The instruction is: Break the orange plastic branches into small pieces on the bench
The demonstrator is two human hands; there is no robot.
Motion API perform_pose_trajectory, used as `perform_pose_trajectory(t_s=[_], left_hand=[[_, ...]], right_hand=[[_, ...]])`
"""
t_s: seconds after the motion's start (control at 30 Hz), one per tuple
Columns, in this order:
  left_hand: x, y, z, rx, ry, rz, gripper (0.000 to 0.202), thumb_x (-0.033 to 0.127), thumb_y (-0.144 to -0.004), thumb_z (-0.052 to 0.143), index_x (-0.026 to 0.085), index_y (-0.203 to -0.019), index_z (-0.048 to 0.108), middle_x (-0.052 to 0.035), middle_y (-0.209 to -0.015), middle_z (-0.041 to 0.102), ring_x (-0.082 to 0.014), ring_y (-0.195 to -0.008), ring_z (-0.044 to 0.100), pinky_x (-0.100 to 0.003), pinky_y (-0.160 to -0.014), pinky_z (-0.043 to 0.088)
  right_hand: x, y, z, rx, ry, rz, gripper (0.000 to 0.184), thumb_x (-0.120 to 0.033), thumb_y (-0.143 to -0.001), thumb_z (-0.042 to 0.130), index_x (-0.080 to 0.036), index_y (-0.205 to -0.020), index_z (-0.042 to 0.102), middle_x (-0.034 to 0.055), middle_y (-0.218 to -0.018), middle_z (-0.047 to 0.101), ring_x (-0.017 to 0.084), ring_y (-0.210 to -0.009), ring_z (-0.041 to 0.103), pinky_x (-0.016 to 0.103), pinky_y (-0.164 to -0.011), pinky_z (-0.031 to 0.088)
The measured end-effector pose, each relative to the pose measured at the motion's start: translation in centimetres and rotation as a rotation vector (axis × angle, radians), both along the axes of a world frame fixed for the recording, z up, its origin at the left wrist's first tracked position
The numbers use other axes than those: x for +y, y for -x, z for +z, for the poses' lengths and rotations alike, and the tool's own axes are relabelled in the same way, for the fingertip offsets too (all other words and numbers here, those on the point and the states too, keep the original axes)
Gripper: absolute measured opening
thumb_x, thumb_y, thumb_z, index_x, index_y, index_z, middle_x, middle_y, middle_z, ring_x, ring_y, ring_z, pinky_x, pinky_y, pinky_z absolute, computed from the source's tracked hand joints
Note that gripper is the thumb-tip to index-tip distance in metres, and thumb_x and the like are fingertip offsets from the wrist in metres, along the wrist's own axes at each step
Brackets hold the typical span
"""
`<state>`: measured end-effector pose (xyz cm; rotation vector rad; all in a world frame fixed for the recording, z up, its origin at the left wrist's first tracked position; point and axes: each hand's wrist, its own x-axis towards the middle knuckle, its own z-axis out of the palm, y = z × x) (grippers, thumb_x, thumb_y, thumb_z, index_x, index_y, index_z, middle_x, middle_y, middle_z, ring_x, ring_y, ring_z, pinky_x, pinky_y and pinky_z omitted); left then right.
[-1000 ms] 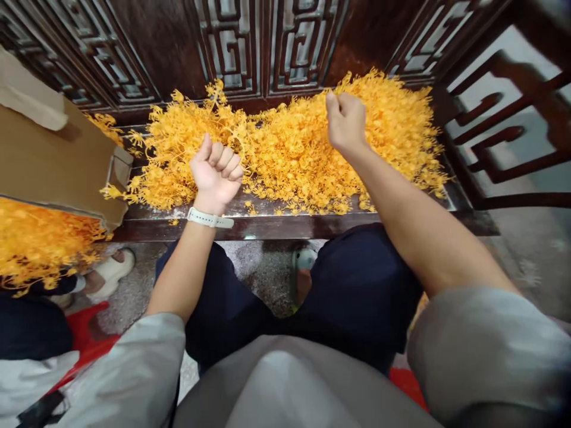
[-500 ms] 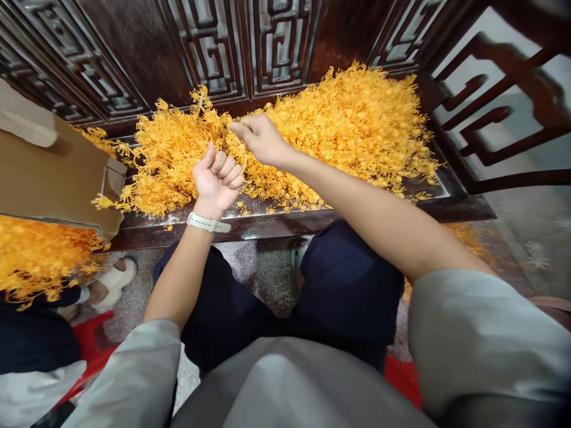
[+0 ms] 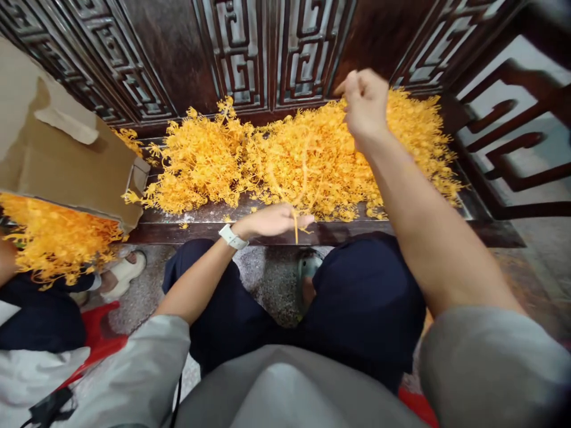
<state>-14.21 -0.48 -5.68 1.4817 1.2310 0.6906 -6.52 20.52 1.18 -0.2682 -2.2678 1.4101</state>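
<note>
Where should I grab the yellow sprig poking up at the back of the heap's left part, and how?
Pinch the yellow sprig just below its tip, probably from above and in front: its top rises above the yellow heap, while the lattice panel stands behind it. Its lower stem is hidden.

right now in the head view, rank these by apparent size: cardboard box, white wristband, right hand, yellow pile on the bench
Largest to smallest:
1. yellow pile
2. cardboard box, cut off by the frame
3. right hand
4. white wristband
</note>
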Motion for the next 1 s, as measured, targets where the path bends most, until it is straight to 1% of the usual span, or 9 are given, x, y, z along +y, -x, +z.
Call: perform_pose_trajectory(t_s=[0.1, 0.27, 0.4, 0.5, 0.6, 0.73, 0.87, 0.93, 1.0], left_hand=[[0.9, -2.1, -1.6, 0.095, 0.083, -0.140, 0.078, 0.092, -0.086, 0.055, 0.024, -0.057, 0.032, 0.0015, -0.061, 0.029, -0.0136, -0.055, 0.025, -0.035, -0.056, 0.024], [1.3, -3.4, -3.3, 0.010, 0.079, -0.133, 0.070, 0.086, -0.092, 0.054, 0.024, -0.065, 0.032, 0.0029, -0.065, 0.027, -0.0135, -0.059, 0.025, -0.034, -0.059, 0.022], [1.7, -2.2, -3.8, -0.013, 0.073, -0.075, 0.062, 0.075, -0.094, 0.060, 0.023, -0.066, 0.041, 0.0022, -0.067, 0.036, -0.0136, -0.060, 0.031, -0.033, -0.062, 0.026], [2.0, -0.9, -3.6, 0.066, 0.072, 0.066, 0.055, 0.062, -0.096, 0.064, 0.023, -0.063, 0.043, 0.0030, -0.062, 0.035, -0.0133, -0.057, 0.030, -0.033, -0.061, 0.025], [1.6, 0.5, -2.6, 0.118, 0.016, 0.212, 0.048, 0.051, -0.093, 0.070, 0.022, -0.062, 0.049, 0.0029, -0.059, 0.039, -0.0134, -0.056, 0.033, -0.032, -0.060, 0.026], [0.4, 1.5, -0.7, -0.037, -0.021, 0.331, 0.041, 0.041, -0.087, 0.081, 0.020, -0.063, 0.055, 0.0020, -0.060, 0.049, -0.0119, -0.057, 0.039, -0.028, -0.058, 0.030], [-0.3, 1.6, 1.2, -0.363, 0.011, 0.428, 0.020, 0.032, -0.081, 0.087, 0.017, -0.086, 0.075, -0.0081, -0.090, 0.073, -0.0136, -0.072, 0.060, -0.023, -0.058, 0.040], [-0.2, 2.3, 1.5, -0.511, -0.043, 0.498, 0.026, 0.031, -0.080, 0.089, 0.019, -0.101, 0.079, -0.0118, -0.115, 0.076, -0.0186, -0.093, 0.069, -0.024, -0.065, 0.049], [0.2, 4.0, 0.7, -0.537, -0.117, 0.611, 0.024, 0.031, -0.081, 0.087, 0.020, -0.100, 0.078, -0.0122, -0.114, 0.075, -0.0221, -0.097, 0.070, -0.028, -0.069, 0.052]], right_hand=[[-1.0, -0.2, -1.1, -0.012, 0.000, -0.002, 0.053, -0.083, -0.095, 0.057, -0.034, -0.107, 0.072, 0.0058, -0.079, 0.071, 0.031, -0.094, 0.066, 0.045, -0.073, 0.055], [0.3, -0.4, -3.5, 0.001, -0.076, -0.155, 0.046, -0.084, -0.090, 0.062, -0.041, -0.105, 0.073, 0.0055, -0.081, 0.073, 0.035, -0.106, 0.065, 0.050, -0.077, 0.054], [1.0, -0.6, -2.3, 0.024, -0.178, -0.329, 0.050, -0.084, -0.091, 0.061, -0.035, -0.088, 0.072, 0.0053, -0.069, 0.068, 0.031, -0.096, 0.064, 0.046, -0.078, 0.052], [-1.5, -0.8, -0.1, 0.028, -0.150, -0.219, 0.052, -0.081, -0.094, 0.060, -0.032, -0.083, 0.073, 0.0046, -0.065, 0.064, 0.026, -0.083, 0.063, 0.041, -0.071, 0.049], [-4.1, -1.1, 1.2, -0.024, -0.162, 0.040, 0.049, -0.075, -0.093, 0.068, -0.027, -0.082, 0.076, 0.0028, -0.073, 0.068, 0.020, -0.077, 0.062, 0.037, -0.072, 0.047], [-5.6, -2.4, 1.4, -0.236, -0.277, 0.287, 0.037, -0.055, -0.072, 0.094, -0.023, -0.083, 0.082, 0.0011, -0.080, 0.075, 0.019, -0.079, 0.066, 0.034, -0.076, 0.048], [-5.9, -7.1, 2.0, -0.349, -0.348, 0.158, 0.026, -0.050, -0.082, 0.086, -0.024, -0.082, 0.083, 0.0022, -0.076, 0.076, 0.020, -0.072, 0.065, 0.036, -0.074, 0.048], [-5.7, -12.0, 2.7, -0.353, -0.394, -0.042, 0.025, -0.051, -0.087, 0.080, -0.027, -0.084, 0.083, 0.0052, -0.082, 0.078, 0.023, -0.076, 0.068, 0.040, -0.077, 0.050], [-5.2, -18.3, 2.8, -0.313, -0.393, -0.339, 0.023, -0.054, -0.085, 0.081, -0.031, -0.085, 0.082, 0.0090, -0.089, 0.079, 0.028, -0.080, 0.069, 0.045, -0.077, 0.051]])
